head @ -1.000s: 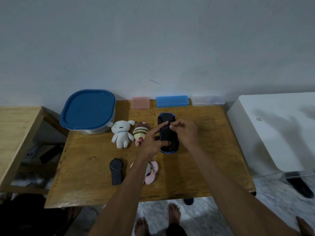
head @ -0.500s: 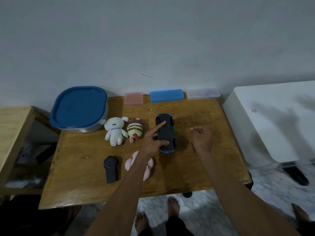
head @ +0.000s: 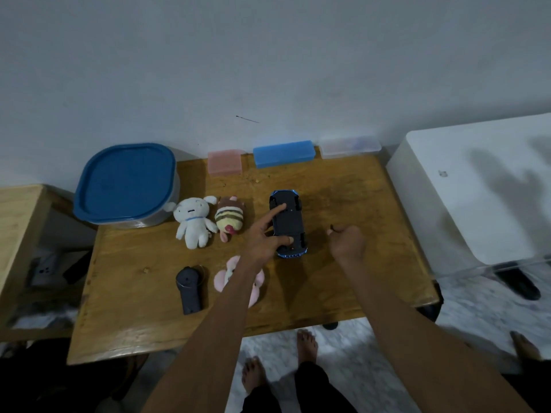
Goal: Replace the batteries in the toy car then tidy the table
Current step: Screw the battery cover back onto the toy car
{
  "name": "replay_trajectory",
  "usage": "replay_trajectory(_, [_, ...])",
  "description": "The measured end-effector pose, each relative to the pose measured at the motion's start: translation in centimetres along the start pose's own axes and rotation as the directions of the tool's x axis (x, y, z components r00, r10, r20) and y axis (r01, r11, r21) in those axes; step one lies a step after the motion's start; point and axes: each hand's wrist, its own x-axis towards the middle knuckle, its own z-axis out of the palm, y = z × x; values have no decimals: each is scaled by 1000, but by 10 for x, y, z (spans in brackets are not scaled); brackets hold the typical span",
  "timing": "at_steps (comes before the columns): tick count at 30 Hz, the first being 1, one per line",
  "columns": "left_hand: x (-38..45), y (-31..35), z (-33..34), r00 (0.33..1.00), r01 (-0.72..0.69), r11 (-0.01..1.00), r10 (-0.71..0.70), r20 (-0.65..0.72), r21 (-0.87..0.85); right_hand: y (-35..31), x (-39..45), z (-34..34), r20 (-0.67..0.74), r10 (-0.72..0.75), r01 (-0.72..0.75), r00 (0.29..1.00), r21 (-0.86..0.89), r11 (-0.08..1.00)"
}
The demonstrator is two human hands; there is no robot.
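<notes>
The left hand (head: pixel 262 236) is pinning the upturned toy car (head: pixel 288 223) mid-table with spread forefinger and thumb, while the right hand (head: pixel 347 241) is hovering beside it, fingers pinched on something tiny

No text, number or brand can be read anywhere. The white rectangular appliance (head: pixel 477 186) beside the counter carries one small grey mark, too blurred to make out.
</notes>
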Motion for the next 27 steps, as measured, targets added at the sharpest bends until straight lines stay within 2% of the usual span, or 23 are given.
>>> replay_trajectory(3, [2,2,-2,1000,-7,1000,7,-5,10,-33,-1,-8,-38,-79,86,996,314,946])
replay_trajectory(7, [3,8,-5,1000,-15,1000,15,-17,23,-77,-13,-22,-87,-260,269,962,482,834])
replay_trajectory(12, [2,16,-10,1000,-19,1000,19,0,-3,-99,-20,-16,-40,-376,359,926,409,839])
replay_trajectory(27, [0,23,-21,998,-63,998,63,15,-17,-106,-28,-10,-79,-445,445,892,320,836])
